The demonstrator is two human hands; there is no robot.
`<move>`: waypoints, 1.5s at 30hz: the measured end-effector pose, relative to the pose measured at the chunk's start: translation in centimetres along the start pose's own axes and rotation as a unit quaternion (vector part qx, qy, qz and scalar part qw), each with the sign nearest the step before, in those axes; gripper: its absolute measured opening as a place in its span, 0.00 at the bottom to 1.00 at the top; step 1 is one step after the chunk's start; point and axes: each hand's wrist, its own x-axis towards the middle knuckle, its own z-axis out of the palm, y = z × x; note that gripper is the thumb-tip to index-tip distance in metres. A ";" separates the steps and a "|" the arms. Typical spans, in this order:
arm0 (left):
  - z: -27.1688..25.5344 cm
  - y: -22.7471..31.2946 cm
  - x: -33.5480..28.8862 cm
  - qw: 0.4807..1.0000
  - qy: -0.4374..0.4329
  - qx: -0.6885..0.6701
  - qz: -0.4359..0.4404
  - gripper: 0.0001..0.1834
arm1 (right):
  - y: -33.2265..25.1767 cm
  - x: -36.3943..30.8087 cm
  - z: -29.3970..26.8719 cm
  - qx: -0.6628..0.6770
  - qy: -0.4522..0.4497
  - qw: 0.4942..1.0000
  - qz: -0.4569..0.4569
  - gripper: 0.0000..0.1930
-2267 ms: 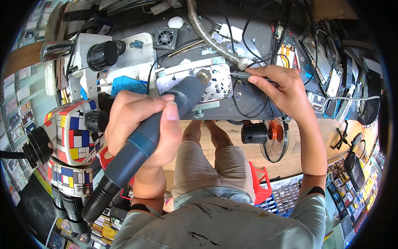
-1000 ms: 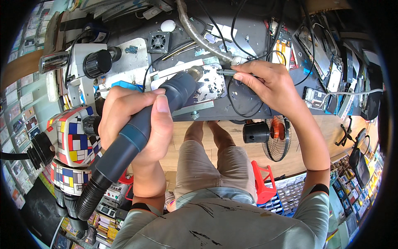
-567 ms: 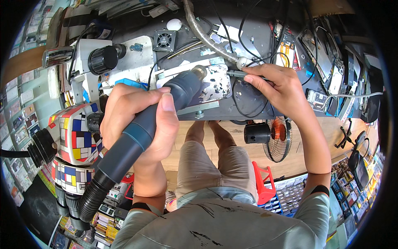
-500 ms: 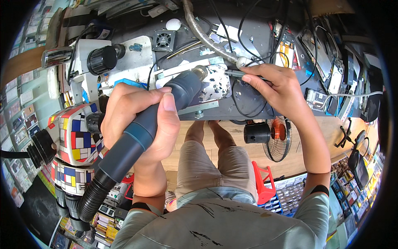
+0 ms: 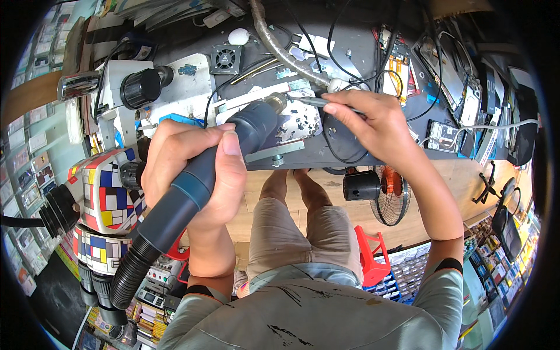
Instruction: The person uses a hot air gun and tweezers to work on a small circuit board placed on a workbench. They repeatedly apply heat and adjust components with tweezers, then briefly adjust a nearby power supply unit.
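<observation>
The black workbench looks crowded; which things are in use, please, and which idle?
In use:
thick dark cylindrical handpiece, left hand
slim grey pencil-like tool, right hand
flecked silvery rectangular plate

Apparently lying about:
square grey fan
round white object

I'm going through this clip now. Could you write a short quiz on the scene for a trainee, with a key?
1. True or false: the left hand is empty.

2. Multiple choice: how is the right hand gripping its slim pen-like tool?
A. In a full fist
B. Between thumb and fingers
C. Not gripping it at all

3. Fill in the blank: the fan with the orange centre shows on the person's ____ side.

Key:
1. False; it grips a thick dark tool.
2. B
3. Right
</observation>
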 end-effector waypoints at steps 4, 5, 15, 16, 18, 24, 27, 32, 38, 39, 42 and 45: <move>-0.6 0.0 0.1 1.000 -0.007 0.018 0.007 0.08 | -0.1 0.4 0.6 -0.024 0.003 0.999 -0.043 0.11; -0.8 0.0 0.1 1.000 -0.008 0.018 0.005 0.08 | -0.2 0.4 0.4 -0.020 0.001 0.999 -0.034 0.11; -1.1 -0.2 -0.3 0.999 0.031 -0.008 -0.001 0.08 | -0.4 0.1 -0.6 -0.013 -0.007 1.000 -0.001 0.11; -1.1 -0.2 -0.4 1.000 0.029 -0.005 -0.001 0.08 | -0.4 0.1 -0.5 -0.015 -0.010 1.000 -0.006 0.11; -1.2 -0.2 -0.4 1.000 0.022 0.002 -0.002 0.08 | -0.5 0.1 -0.6 -0.011 -0.017 1.000 -0.001 0.11; -0.4 -0.5 -0.3 1.000 0.008 -0.012 0.001 0.08 | -0.7 -0.3 -2.1 -0.034 -0.028 0.999 0.002 0.12; 0.3 -0.7 -0.3 1.000 0.003 -0.027 -0.004 0.08 | -0.8 -0.2 -1.8 -0.032 -0.030 0.999 0.003 0.12; 0.1 -0.7 -0.1 1.000 -0.006 -0.010 0.005 0.08 | -0.8 0.0 -1.5 -0.033 -0.024 0.999 -0.008 0.12; 0.1 -0.8 -0.1 1.000 0.005 -0.010 0.002 0.08 | -0.8 -0.1 -1.7 -0.039 -0.026 0.999 0.003 0.12; 0.1 -0.8 -0.1 1.000 0.004 -0.008 0.002 0.08 | -0.8 -0.2 -1.6 -0.040 -0.024 0.999 -0.001 0.12; 0.0 -0.6 -0.1 1.000 0.003 -0.009 0.001 0.08 | -0.8 -0.2 -1.7 -0.036 -0.026 0.999 -0.001 0.11; 0.0 -0.5 -0.1 1.000 0.001 -0.015 -0.004 0.08 | -0.8 -0.3 -1.8 -0.034 -0.022 0.999 -0.004 0.11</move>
